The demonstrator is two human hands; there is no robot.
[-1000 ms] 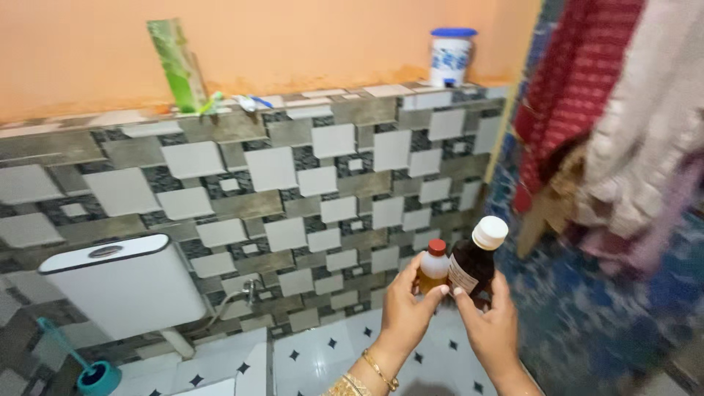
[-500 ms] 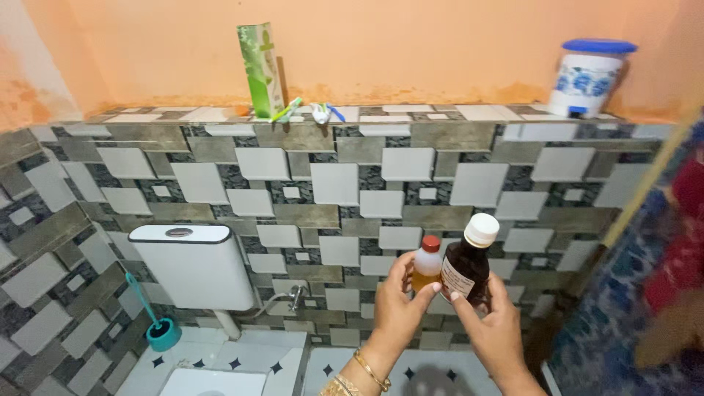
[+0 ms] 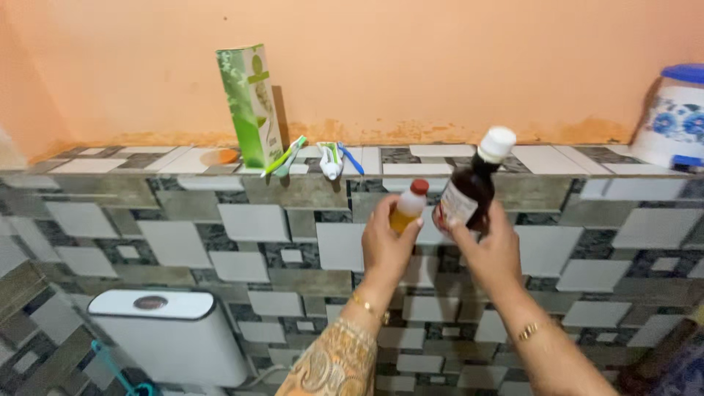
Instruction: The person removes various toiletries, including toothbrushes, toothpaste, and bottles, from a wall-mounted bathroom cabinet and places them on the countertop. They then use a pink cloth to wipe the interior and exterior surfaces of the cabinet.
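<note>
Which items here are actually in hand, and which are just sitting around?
In hand:
- small yellow bottle, left hand
- dark brown bottle, right hand

Lying about:
- green carton
- toothbrush
- toothpaste tube
- blue-lidded jar
- toilet cistern

Soft, even, warm light; the green carton (image 3: 251, 105) casts a narrow shadow just right of itself. Slight blur throughout, no glare.

The brown bottle (image 3: 469, 194) looked like glossy dark glass or plastic with a paper label and smooth white plastic cap. The small bottle (image 3: 408, 209) was translucent plastic, red-capped. The ledge (image 3: 440, 158) was glazed tile; the wall (image 3: 411, 66) matt, rough paint; the box (image 3: 251, 103) glossy cardboard.
</note>
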